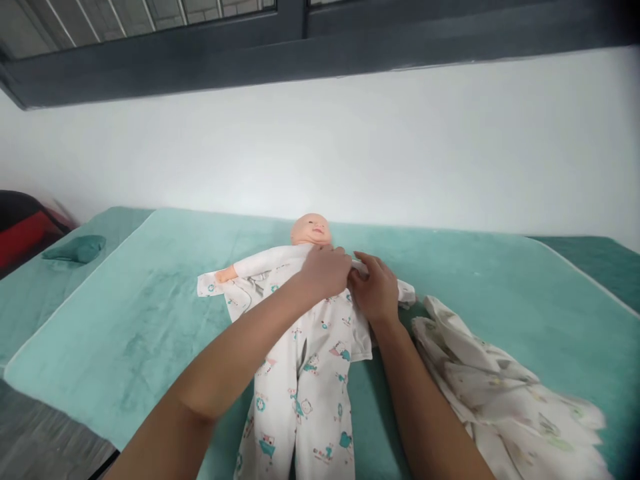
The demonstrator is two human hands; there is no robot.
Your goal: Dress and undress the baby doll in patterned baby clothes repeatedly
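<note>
A baby doll (311,229) lies on its back with its head toward the wall. It wears a white long-sleeved top, and its arm on the left side stretches outward. White printed baby pants (320,373) cover its lower body, and a white printed baby shirt (361,333) lies about its torso. My left hand (327,270) is closed at the doll's upper chest, pinching cloth near the collar. Right beside it, my right hand (376,287) curls its fingers on the cloth at the shoulder on the right. The fingertips and the cloth between them are partly hidden.
A crumpled white printed cloth (510,393) lies to the right of my right forearm. The green padded mat (150,347) spreads over the bed against a white wall (320,153). At the far left are a small green cushion (75,249) and a red-and-black object (25,230).
</note>
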